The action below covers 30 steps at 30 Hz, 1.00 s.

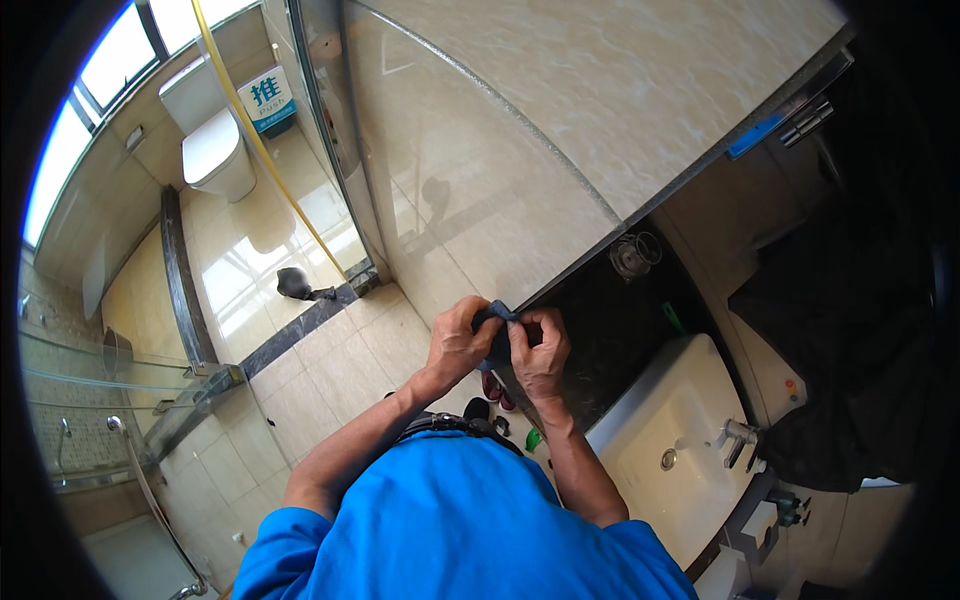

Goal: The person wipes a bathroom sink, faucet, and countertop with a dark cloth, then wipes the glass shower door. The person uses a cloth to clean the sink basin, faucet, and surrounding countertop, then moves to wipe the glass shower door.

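My left hand (pixel 462 335) and my right hand (pixel 540 352) are close together in front of me, fingers closed in a pinch. Between them they hold a small dark blue cloth (pixel 503 312), its upper edge bunched at the fingertips. The lower part of the cloth hangs down between my hands and is partly hidden by them. Just beyond it is the corner where a beige tiled wall (pixel 470 235) meets the black countertop (pixel 590 330).
A white washbasin (pixel 655 450) with a chrome tap (pixel 738 443) is at the right. On the counter stands a clear glass holder (pixel 634 256). Far left are a white toilet (pixel 218 155), a yellow pole (pixel 262 140) and a dark crumpled item (pixel 294 284) on the floor. Shoes (pixel 496 390) lie below my hands.
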Available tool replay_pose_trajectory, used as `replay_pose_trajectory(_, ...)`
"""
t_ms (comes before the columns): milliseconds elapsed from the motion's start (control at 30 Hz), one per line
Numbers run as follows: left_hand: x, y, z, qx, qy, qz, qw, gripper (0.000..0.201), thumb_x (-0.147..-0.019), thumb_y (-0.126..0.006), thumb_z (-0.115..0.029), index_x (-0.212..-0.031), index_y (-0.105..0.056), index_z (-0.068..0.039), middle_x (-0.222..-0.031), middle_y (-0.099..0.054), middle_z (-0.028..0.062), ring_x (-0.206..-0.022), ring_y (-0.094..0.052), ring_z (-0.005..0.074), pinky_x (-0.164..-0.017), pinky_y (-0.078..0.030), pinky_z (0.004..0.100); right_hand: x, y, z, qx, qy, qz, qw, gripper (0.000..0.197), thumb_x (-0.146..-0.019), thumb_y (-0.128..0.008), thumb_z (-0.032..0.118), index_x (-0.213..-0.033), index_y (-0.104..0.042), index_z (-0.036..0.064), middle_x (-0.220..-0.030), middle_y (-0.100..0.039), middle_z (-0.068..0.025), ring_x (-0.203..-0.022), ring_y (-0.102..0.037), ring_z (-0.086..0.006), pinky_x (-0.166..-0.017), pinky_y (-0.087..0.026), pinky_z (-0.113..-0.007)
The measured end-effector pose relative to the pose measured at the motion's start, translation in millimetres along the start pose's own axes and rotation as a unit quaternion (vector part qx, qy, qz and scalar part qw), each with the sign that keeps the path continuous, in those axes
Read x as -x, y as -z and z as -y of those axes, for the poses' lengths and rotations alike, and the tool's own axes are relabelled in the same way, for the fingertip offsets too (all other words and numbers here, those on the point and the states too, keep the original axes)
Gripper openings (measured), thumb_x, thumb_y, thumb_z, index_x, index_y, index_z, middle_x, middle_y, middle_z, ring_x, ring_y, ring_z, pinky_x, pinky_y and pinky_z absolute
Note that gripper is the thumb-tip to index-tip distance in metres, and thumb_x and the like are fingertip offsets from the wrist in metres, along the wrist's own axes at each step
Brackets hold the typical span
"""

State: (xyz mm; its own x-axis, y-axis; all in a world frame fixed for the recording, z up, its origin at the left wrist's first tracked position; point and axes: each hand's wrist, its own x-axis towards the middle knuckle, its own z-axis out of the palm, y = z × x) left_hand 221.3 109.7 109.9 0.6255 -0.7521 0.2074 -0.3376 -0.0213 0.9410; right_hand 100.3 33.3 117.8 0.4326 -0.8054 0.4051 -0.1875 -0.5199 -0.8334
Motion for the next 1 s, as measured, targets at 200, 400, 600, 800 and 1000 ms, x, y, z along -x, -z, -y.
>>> replay_pose_trajectory(200, -4, 2, -13, 0.019, -0.061, -0.031, 0.998, 0.013, -0.084, -0.071, -0.006, -0.094, -0.066, 0.001, -0.069, -0.064, 0.0159, -0.061, -0.064, 0.0217, -0.057, -0.051, 0.0339, -6, 6, 18, -0.008, -0.005, -0.008, 1.0, 0.013, -0.084, -0.072, 0.006, -0.09, -0.061, 0.0041, -0.086, -0.058, -0.0112, -0.072, -0.06, -0.0251, -0.063, -0.049, -0.035)
replay_pose_trajectory(400, -3, 0, -5, 0.045, -0.027, -0.014, 0.999, 0.014, -0.084, -0.071, -0.005, -0.095, -0.066, 0.001, -0.069, -0.064, 0.0156, -0.061, -0.064, 0.0209, -0.057, -0.05, 0.0337, -5, 4, 16, -0.014, -0.008, -0.006, 1.0, 0.013, -0.084, -0.072, 0.006, -0.089, -0.061, 0.0042, -0.085, -0.058, -0.011, -0.073, -0.06, -0.0255, -0.064, -0.049, -0.035)
replay_pose_trajectory(600, -1, -2, 8, 0.026, 0.003, 0.007, 1.0, 0.013, -0.084, -0.07, -0.007, -0.093, -0.066, 0.001, -0.072, -0.065, 0.0173, -0.064, -0.066, 0.0254, -0.059, -0.052, 0.0357, -1, 0, 0, 0.0, -0.006, 0.005, 1.0, 0.013, -0.084, -0.072, 0.007, -0.089, -0.06, 0.0043, -0.085, -0.057, -0.012, -0.074, -0.06, -0.0289, -0.066, -0.049, -0.038)
replay_pose_trajectory(800, 4, -3, 12, -0.002, 0.021, 0.01, 1.0, 0.014, -0.084, -0.07, -0.01, -0.093, -0.067, 0.0, -0.074, -0.066, 0.0196, -0.065, -0.068, 0.0301, -0.059, -0.053, 0.0383, 2, -2, -9, 0.014, -0.02, 0.021, 0.999, 0.013, -0.084, -0.072, 0.009, -0.088, -0.06, 0.0038, -0.084, -0.059, -0.0132, -0.075, -0.062, -0.0309, -0.066, -0.05, -0.039)
replay_pose_trajectory(1000, 16, -2, 27, -0.058, 0.053, 0.058, 0.995, 0.017, -0.084, -0.068, -0.014, -0.092, -0.066, 0.0, -0.08, -0.067, 0.0233, -0.075, -0.069, 0.037, -0.066, -0.054, 0.0427, 21, -9, -26, 0.062, -0.015, 0.04, 0.997, 0.013, -0.084, -0.071, 0.009, -0.088, -0.061, 0.0033, -0.083, -0.06, -0.0144, -0.073, -0.062, -0.0328, -0.065, -0.05, -0.041)
